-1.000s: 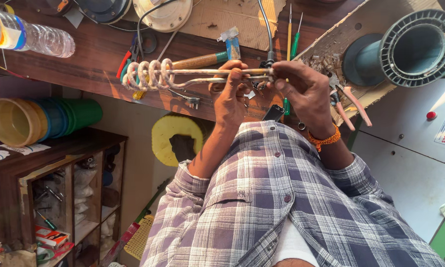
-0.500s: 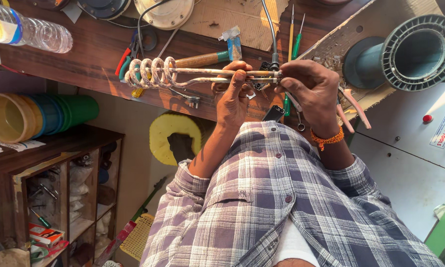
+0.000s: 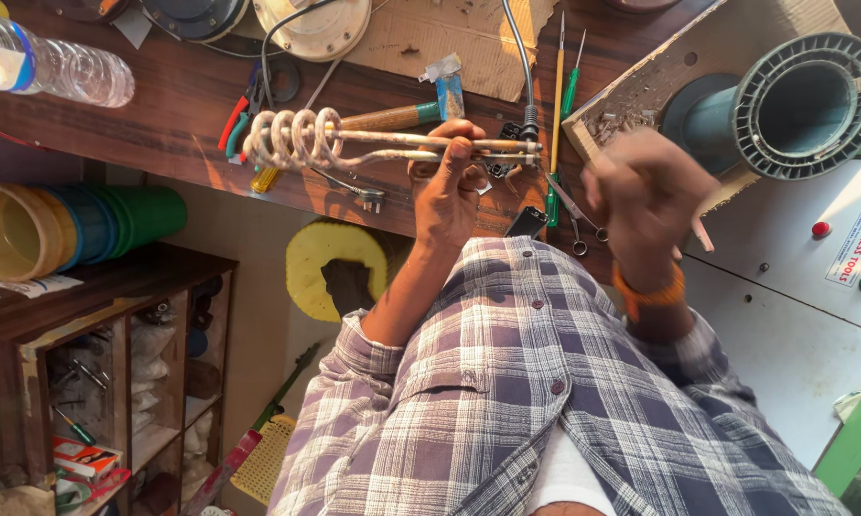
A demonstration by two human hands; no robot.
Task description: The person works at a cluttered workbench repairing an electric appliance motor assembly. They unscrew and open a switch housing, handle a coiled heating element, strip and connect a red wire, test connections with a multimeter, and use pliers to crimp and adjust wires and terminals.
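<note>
Centrally, heating coil rod: an immersion heater (image 3: 392,141) with a coiled end and two straight metal rods, held level above the wooden counter (image 3: 192,105); this rod serves as the landmark for all entries below.
Left hand: the left hand (image 3: 447,186) sits under the straight part of the rod, near its cable end.
Left fingers: the fingers (image 3: 461,145) curl up and over the rods, pinching them against the palm; the coil juts out well beyond the fingers on the side away from the cable.
Right hand: the right hand (image 3: 645,191) is blurred, just beyond the cable end of the rod and apart from it; whether its fingers are spread or pressed together cannot be told.
Cable: a grey cable (image 3: 518,57) leaves the rod's end beside the left fingers.
Screwdrivers: a yellow one (image 3: 557,86) and a green one (image 3: 569,91) lie on the counter just past the cable end.
Pliers: red-and-green handled pliers (image 3: 239,115) lie on the counter next to the coil.
Bottle: a clear plastic bottle (image 3: 58,67) lies well beyond the coil end.
Pipe fitting: a grey ribbed fitting (image 3: 803,100) stands well beyond the right hand.
</note>
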